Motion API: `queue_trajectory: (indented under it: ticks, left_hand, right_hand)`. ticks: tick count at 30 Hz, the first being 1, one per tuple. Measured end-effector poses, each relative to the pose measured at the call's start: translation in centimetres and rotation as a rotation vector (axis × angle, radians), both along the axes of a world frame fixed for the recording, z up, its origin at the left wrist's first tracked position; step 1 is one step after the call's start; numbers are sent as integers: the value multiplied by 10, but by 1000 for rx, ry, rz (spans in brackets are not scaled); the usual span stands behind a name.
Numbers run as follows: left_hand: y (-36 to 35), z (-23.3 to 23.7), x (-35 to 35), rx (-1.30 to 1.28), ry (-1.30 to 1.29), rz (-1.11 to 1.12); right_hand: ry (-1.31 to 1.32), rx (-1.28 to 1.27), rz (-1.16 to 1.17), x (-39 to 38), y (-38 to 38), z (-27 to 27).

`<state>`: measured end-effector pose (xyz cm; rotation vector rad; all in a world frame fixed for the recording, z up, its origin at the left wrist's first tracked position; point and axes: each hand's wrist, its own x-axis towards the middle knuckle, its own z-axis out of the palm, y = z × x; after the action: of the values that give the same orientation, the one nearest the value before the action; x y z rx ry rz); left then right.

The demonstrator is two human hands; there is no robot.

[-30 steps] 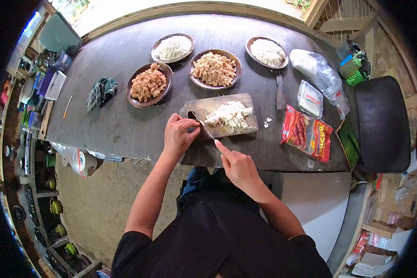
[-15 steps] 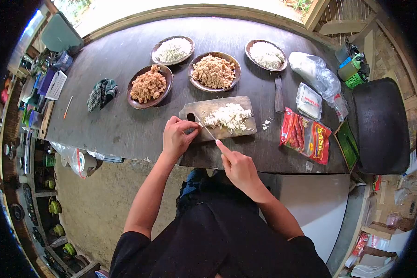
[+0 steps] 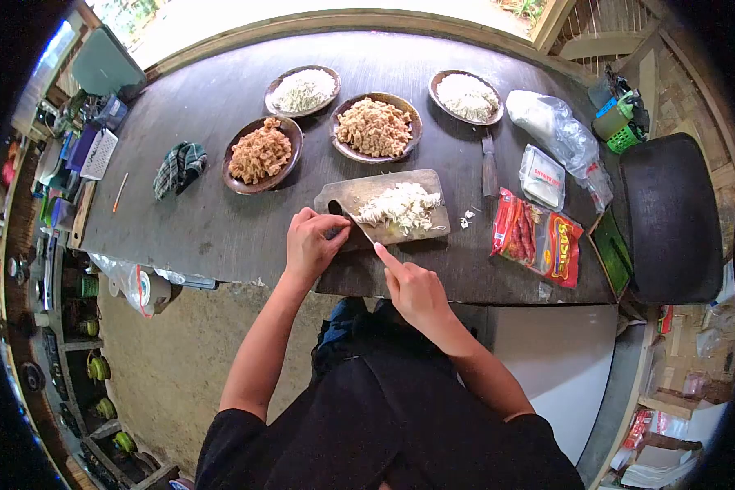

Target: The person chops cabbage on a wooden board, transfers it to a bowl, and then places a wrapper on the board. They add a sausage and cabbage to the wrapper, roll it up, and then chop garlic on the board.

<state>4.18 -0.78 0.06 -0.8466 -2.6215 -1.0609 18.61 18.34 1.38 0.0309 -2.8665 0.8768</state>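
Note:
My right hand point(image 3: 416, 296) is closed round a knife point(image 3: 363, 229), its index finger stretched along the back of the blade. The blade lies over the left part of the wooden cutting board point(image 3: 341, 193). Close to the blade, the fingers of my left hand point(image 3: 312, 245) are pinched together at the board's lower left edge; whatever they hold is too small to make out. Chopped white pieces point(image 3: 403, 207) are heaped on the board's right part, and a few bits point(image 3: 466, 219) lie on the table beside it.
Behind the board stand bowls of brown food point(image 3: 260, 153), point(image 3: 375, 127) and of white shreds point(image 3: 304, 90), point(image 3: 467, 97). A cloth point(image 3: 180, 169) lies left. To the right are a dark-handled tool point(image 3: 489, 169), plastic bags point(image 3: 542, 177) and a red packet point(image 3: 536, 239).
My right hand and the knife have shifted slightly left. My left hand has barely moved, and the whole view has shifted a little.

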Motion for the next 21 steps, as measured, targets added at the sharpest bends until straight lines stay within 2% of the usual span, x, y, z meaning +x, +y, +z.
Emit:
queue_trajectory:
  ticks: [6, 11, 15, 21]
  left_hand:
    - [4, 4, 2, -2, 37, -20]
    - [13, -3, -4, -14, 56, -72]
    - [22, 9, 0, -98, 4, 39]
    - [19, 6, -6, -70, 147, -70]
  right_hand:
    - [14, -118, -36, 0, 19, 2]
    - [220, -216, -111, -4, 29, 18]
    - [158, -216, -54, 7, 28, 19]
    - [43, -72, 6, 27, 10, 8]
